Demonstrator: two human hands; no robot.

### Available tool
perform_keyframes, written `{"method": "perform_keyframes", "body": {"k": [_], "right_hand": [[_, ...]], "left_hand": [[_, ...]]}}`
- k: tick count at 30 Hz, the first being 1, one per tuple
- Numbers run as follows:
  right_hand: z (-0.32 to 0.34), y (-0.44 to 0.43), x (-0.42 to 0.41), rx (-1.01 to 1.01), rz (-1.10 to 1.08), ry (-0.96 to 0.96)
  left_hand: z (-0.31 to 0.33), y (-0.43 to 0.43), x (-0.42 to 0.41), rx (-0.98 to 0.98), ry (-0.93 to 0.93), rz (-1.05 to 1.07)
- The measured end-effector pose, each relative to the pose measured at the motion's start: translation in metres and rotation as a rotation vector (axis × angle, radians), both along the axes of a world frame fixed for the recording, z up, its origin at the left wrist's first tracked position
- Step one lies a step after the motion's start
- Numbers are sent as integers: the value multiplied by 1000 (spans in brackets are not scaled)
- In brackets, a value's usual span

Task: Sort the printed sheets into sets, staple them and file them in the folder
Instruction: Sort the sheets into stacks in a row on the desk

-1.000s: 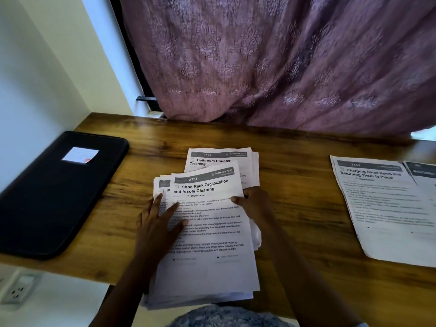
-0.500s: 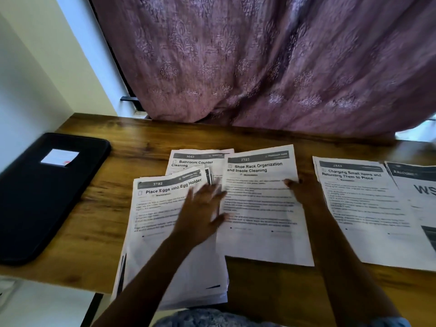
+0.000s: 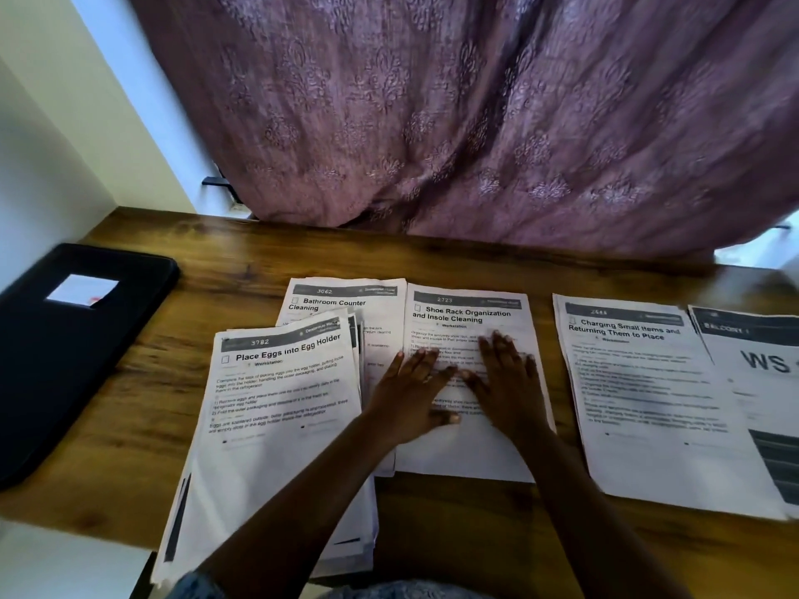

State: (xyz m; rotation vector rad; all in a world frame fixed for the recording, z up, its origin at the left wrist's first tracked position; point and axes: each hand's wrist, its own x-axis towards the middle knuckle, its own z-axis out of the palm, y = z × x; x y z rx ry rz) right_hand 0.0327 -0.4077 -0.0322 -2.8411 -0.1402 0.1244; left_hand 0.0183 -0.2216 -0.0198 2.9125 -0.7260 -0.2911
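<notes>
1. At the far left a black folder [image 3: 73,356] lies closed and flat on the wooden table [image 3: 242,261]. A white label [image 3: 82,290] is on its cover. It is well apart from both hands.
2. Next comes a pile of sheets [image 3: 276,425]. Its top page has the title "Place Eggs into Egg Holder". The pile is a little turned, and its near end hangs over the front edge of the table.
3. Behind this pile, partly covered by it, lies the bathroom sheet [image 3: 341,300], titled "Bathroom Counter Cleaning".
4. The left hand [image 3: 415,395] lies palm down with the fingers straight and loose, and it grasps nothing. It rests across the left edge of the shoe rack sheet.
5. The shoe rack sheet [image 3: 467,313], titled "Shoe Rack Organization and Insole Cleaning", lies flat in the middle of the table, just beside the bathroom sheet.
6. The right hand [image 3: 506,382] also rests flat on this sheet, fingers spread and straight, holding nothing. Its thumb is near the fingertips of the left hand.
7. To the right, apart from the hands, lies the charging sheet [image 3: 640,404], titled "Charging Small Items and Returning Them to Place".
8. At the far right the WS sheet [image 3: 761,382], with large letters "WS", overlaps its right edge.
9. A purple curtain [image 3: 475,123] hangs behind the table.
</notes>
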Motion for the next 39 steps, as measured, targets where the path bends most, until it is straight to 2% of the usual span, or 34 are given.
{"method": "perform_keyframes", "body": {"k": [7,10,12,15,16,18,20,25,29,32,35,37,39], "right_hand": [[4,-7,4,-27,-8,2],[15,4,-1,39,-68,-144],[30,22,-1,131,-68,-245],[52,67,-7,389,13,-88],[54,82,-9,473,32,-4],[53,111,-16,565,34,111],[49,130,-21,592,-8,168],[46,158,-21,782,-170,324],[44,171,-15,912,-320,380],[45,178,-12,1066,-381,502],[38,186,-20,1016,-302,516],[36,189,-28,904,-257,406],[38,187,-34,899,-240,332]], "left_hand": [[1,-9,4,-16,5,-5],[18,1,-5,-205,-102,65],[31,25,-19,-400,-219,238],[37,89,-43,-500,-398,698],[30,115,-50,-503,-374,879],[21,162,-62,-546,-204,1170],[18,189,-69,-643,-58,1302],[25,195,-72,-828,38,1324],[18,196,-71,-907,-12,1283],[10,194,-77,-907,-78,1241],[4,194,-84,-926,-141,1201],[2,195,-87,-942,-153,1184],[6,195,-88,-1014,-152,1174]]}}
